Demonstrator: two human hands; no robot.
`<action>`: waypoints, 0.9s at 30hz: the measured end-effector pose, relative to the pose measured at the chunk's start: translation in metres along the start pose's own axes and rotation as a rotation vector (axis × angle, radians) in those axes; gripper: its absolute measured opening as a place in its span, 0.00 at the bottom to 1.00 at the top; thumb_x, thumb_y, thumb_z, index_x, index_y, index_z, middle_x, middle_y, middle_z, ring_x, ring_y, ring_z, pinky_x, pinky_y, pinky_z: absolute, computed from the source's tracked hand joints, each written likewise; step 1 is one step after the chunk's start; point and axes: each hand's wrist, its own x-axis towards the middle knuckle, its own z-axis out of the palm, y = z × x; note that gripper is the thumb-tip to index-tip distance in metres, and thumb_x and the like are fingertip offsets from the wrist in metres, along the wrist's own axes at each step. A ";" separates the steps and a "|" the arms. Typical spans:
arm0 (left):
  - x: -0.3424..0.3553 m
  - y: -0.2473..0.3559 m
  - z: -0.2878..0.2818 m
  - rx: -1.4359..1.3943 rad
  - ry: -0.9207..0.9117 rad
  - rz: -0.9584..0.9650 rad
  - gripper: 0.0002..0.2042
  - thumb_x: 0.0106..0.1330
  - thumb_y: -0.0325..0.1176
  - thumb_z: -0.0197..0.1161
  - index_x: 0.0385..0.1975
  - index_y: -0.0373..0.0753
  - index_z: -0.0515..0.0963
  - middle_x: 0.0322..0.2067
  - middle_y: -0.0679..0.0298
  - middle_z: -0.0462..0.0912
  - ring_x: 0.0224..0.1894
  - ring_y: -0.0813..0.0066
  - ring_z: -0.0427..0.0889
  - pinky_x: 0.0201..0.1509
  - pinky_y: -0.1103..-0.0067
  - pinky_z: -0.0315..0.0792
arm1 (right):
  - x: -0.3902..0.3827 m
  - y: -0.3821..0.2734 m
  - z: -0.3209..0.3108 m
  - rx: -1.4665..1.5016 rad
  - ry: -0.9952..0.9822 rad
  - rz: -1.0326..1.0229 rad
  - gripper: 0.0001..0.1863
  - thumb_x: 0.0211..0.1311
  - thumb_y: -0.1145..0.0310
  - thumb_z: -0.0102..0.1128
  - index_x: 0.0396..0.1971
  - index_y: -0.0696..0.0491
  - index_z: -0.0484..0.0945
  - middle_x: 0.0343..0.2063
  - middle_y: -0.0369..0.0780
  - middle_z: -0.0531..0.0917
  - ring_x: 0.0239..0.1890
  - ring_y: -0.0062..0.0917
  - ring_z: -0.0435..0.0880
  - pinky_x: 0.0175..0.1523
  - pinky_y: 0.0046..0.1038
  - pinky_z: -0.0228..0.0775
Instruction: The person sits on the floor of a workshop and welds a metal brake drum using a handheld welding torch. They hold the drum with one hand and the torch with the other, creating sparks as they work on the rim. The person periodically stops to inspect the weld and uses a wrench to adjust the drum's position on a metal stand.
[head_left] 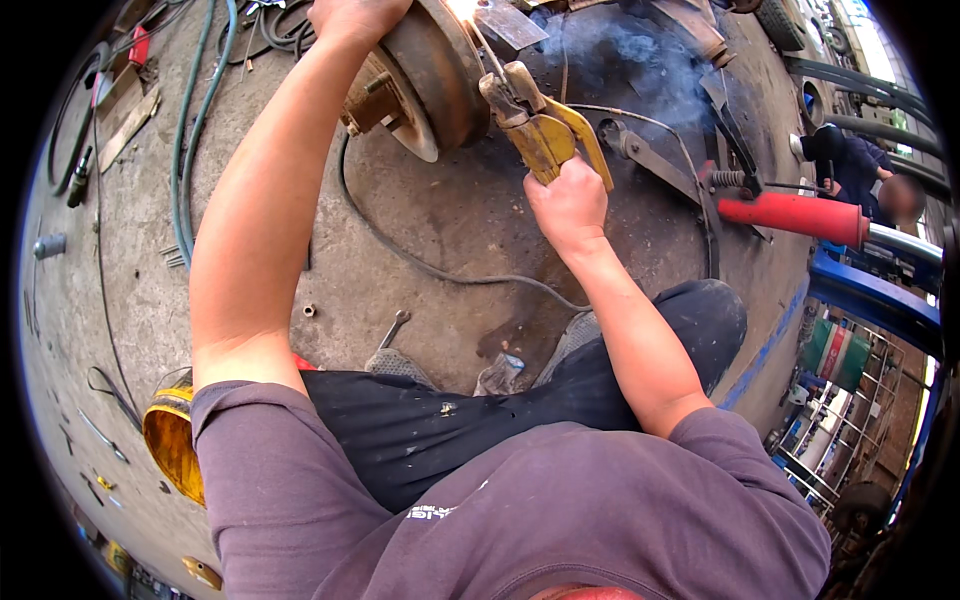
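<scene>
Right hand [570, 205] grasps a yellow clamp [542, 140] jutting ahead of it; whether left hand [358, 16] grips, I cannot tell

Looks like a repair workshop, strewn with hoses [178, 135], a wrench [392, 328] and a tyre [780, 24] across concrete floor [440, 215] (stained in places).

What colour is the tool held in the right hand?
The tool is mainly yellow, best seen in the head view.
</scene>
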 end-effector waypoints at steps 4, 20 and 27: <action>-0.001 0.005 -0.001 -0.023 -0.054 -0.035 0.18 0.62 0.50 0.58 0.39 0.44 0.86 0.42 0.48 0.87 0.48 0.48 0.85 0.54 0.61 0.77 | 0.000 0.002 0.000 -0.008 -0.014 0.025 0.17 0.51 0.63 0.71 0.35 0.60 0.81 0.32 0.54 0.86 0.39 0.52 0.86 0.46 0.42 0.79; 0.005 -0.003 0.008 0.028 -0.020 0.028 0.19 0.63 0.50 0.57 0.39 0.42 0.85 0.41 0.47 0.87 0.48 0.46 0.85 0.54 0.59 0.77 | -0.001 0.008 0.004 -0.023 -0.007 0.015 0.16 0.51 0.63 0.72 0.33 0.60 0.82 0.30 0.54 0.86 0.36 0.50 0.86 0.43 0.41 0.80; 0.000 0.001 0.001 -0.007 -0.025 0.013 0.19 0.63 0.49 0.56 0.40 0.42 0.85 0.42 0.46 0.87 0.48 0.46 0.85 0.54 0.59 0.78 | -0.001 0.008 0.005 -0.032 0.007 -0.004 0.17 0.50 0.62 0.74 0.33 0.60 0.82 0.30 0.53 0.86 0.36 0.51 0.86 0.43 0.42 0.80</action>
